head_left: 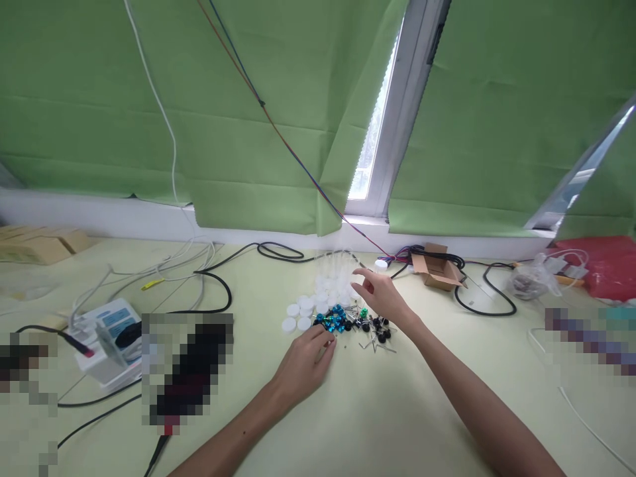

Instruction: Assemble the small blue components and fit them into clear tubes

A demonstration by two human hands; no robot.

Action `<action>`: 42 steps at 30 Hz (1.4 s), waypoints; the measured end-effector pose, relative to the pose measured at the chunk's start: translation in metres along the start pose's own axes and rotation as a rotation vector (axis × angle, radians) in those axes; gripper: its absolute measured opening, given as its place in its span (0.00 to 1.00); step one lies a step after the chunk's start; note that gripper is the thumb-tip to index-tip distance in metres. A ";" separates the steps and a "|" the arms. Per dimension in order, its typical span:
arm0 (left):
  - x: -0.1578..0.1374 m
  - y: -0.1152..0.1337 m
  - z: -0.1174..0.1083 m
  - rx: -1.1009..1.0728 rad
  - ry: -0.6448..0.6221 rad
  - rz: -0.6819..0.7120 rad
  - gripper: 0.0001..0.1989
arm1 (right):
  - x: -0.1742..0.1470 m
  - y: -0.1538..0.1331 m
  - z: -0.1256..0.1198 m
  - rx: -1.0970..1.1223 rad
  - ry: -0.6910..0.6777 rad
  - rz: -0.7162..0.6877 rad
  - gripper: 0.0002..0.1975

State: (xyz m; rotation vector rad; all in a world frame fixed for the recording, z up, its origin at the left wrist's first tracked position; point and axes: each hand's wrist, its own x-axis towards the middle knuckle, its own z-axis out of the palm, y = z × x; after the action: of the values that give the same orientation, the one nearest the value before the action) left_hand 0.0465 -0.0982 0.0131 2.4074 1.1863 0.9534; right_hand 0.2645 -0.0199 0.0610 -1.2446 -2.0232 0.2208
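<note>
My left hand (308, 358) rests low on the table at the near edge of a pile of small parts, its fingers curled together and their tips mostly hidden. Just beyond those fingers lie blue metallic pieces (338, 319). To their right are black knob-like pieces (382, 329), thin metal hex keys (373, 341) and a green piece (364, 312). My right hand (377, 291) hovers over the pile's far right side, thumb and index finger apart, nothing visible between them. Beside it stand clear plastic tubes or jars (335, 271). White round lids (298, 315) lie left of the pile.
An open cardboard box (437, 268) stands at the back right among black cables (484, 311). A white power device (106, 344) with plugged cords sits on the left. A clear plastic bag (531, 281) and red package (613, 271) lie far right. Green blinds (263, 152) hang behind.
</note>
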 end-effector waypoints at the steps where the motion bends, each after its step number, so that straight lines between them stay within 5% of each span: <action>1: 0.000 0.000 0.000 -0.002 -0.001 0.005 0.14 | 0.000 0.001 0.000 -0.009 -0.001 -0.003 0.14; 33: -0.001 -0.002 0.002 0.025 -0.097 -0.012 0.12 | -0.001 0.001 0.001 -0.116 -0.119 -0.125 0.11; 42: -0.001 -0.002 0.003 0.012 -0.104 -0.016 0.13 | 0.000 0.004 0.006 -0.105 -0.049 -0.072 0.07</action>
State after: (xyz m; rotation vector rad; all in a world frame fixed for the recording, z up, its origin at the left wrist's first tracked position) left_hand 0.0467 -0.0977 0.0097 2.4212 1.1748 0.8077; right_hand 0.2629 -0.0162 0.0550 -1.2384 -2.1418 0.1131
